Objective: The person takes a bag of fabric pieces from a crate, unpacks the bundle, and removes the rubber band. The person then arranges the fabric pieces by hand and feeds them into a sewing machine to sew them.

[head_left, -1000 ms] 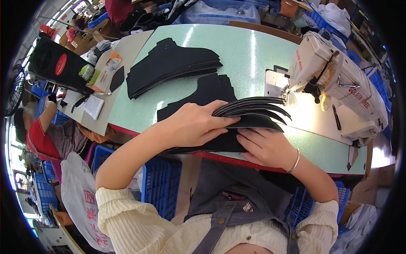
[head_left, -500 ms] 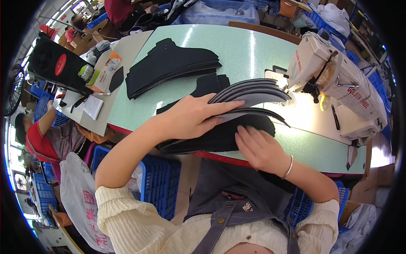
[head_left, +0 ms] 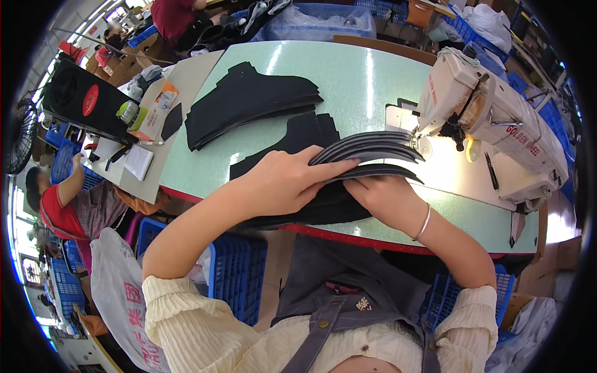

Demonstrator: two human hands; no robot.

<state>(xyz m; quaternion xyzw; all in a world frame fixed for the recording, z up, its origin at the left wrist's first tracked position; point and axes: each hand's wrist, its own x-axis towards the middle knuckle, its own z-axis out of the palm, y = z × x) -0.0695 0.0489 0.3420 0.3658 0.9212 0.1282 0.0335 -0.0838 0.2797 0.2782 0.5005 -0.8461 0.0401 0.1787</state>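
Over the near edge of the pale green table, my left hand (head_left: 286,180) grips a fanned sheaf of curved black fabric pieces (head_left: 373,148) with grey undersides. Its index finger lies in a gap between the layers. My right hand (head_left: 392,198) reaches beneath the lower layers of the sheaf; its fingertips are hidden under them. Below both hands lies a stack of black fabric pieces (head_left: 329,208). More black cut pieces (head_left: 305,133) rest just behind my left hand, and a separate black stack (head_left: 249,99) lies farther back.
A white sewing machine (head_left: 491,112) stands at the right of the table (head_left: 348,68), with black thread snips (head_left: 491,171) beside it. To the left are a black speaker (head_left: 81,96) and a green-lidded jar (head_left: 129,114). Blue crates (head_left: 239,273) stand below, and a co-worker in red (head_left: 62,202) sits left.
My right hand has moved up and left from the lower stack to under the held sheaf. The sheaf has dropped slightly, and the lower stack shows less at its right end.
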